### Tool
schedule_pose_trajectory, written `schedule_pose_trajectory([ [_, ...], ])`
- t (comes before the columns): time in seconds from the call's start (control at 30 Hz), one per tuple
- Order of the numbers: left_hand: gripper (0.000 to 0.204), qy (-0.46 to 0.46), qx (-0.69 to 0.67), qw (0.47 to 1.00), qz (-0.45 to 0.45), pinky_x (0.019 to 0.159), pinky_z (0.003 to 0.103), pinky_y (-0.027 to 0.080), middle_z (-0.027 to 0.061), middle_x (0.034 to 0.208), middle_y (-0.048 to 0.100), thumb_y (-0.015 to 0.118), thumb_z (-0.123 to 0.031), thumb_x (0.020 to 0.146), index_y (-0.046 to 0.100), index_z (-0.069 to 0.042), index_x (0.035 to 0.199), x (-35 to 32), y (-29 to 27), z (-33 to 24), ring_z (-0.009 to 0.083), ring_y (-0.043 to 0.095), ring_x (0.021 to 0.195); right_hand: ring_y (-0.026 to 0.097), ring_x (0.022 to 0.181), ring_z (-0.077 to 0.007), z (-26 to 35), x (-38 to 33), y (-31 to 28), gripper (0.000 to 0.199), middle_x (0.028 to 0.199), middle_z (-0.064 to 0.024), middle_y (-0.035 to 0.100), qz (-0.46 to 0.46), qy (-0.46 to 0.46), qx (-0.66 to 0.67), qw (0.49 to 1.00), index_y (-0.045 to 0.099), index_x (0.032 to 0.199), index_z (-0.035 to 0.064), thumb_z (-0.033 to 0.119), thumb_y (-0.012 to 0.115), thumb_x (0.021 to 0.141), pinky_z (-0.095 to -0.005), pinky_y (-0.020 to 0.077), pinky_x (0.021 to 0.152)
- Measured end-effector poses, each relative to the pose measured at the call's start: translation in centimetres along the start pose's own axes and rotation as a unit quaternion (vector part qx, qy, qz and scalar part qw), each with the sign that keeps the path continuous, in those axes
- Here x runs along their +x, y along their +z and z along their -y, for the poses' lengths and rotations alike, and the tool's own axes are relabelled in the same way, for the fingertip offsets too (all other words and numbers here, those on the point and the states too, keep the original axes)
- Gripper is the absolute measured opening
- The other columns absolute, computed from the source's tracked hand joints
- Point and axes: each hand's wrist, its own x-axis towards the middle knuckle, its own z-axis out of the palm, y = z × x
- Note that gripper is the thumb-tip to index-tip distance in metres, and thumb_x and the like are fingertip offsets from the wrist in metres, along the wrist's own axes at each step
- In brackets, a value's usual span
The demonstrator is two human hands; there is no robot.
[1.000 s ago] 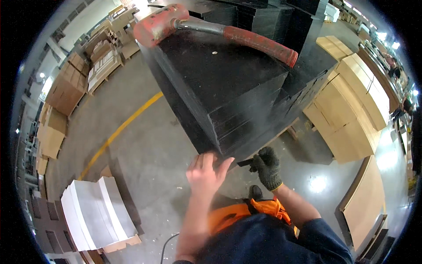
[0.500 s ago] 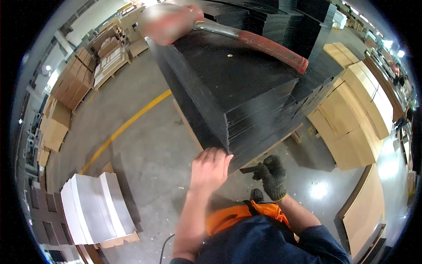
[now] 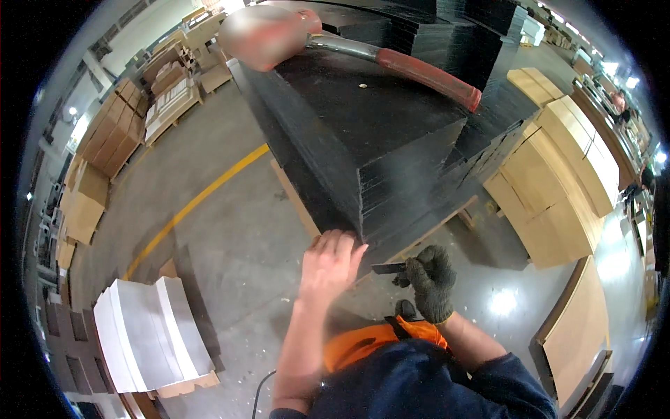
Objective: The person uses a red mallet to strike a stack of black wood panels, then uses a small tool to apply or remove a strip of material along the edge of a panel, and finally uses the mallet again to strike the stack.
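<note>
Pressing flat, fingers together, the bare left hand (image 3: pixel 329 267) is laid on the lower corner of the black panel stack (image 3: pixel 377 133). Just beside it, a dark tool (image 3: pixel 388 267) is clamped in the gloved right hand (image 3: pixel 430 279).

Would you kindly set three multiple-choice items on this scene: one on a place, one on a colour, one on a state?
1. Where does the left hand rest?
A. on the near corner of the black stack
B. on the white sheets
C. on the floor

2. What colour is the floor line?
A. white
B. yellow
C. blue

3. How is the right hand?
A. bare and empty
B. gloved, gripping a small dark tool
C. gloved and flat on the stack

Key: 1 A, the fingers lie at the stack's corner; 2 B, the stripe is yellow; 3 B, a dark glove closes on the tool.
</note>
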Motion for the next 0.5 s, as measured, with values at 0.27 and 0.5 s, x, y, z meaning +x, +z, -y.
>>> schedule_pose_trajectory([
  [0.27,0.034,-0.372,-0.353,0.854,0.085,0.073,0.028,0.054,0.0107,0.101,0.069,0.074,-0.011,0.088,0.062,0.003,0.117,-3.9,0.9,-0.7,0.0144,0.065,0.082,0.064,0.077,-0.0181,-1.3,1.5,0.5,0.020,0.093,-0.0082,0.062,0.006,-0.014,0.022,1.000,0.050,0.106,0.0050,-0.007,0.060,0.093,-0.0332,0.0574,0.064],
  [0.5,0.026,-0.420,-0.542,0.727,0.035,0.061,0.022,0.047,0.0009,0.078,0.067,0.066,-0.028,0.097,0.068,-0.002,0.093,-3.5,0.9,-2.7,0.0068,0.060,0.071,0.061,0.085,-0.0165,-1.7,2.8,2.2,0.022,0.098,-0.0072,0.060,0.064,-0.058,-0.051,0.995,0.053,0.111,0.0049,-0.004,0.061,0.092,-0.0297,0.0519,0.072],
])
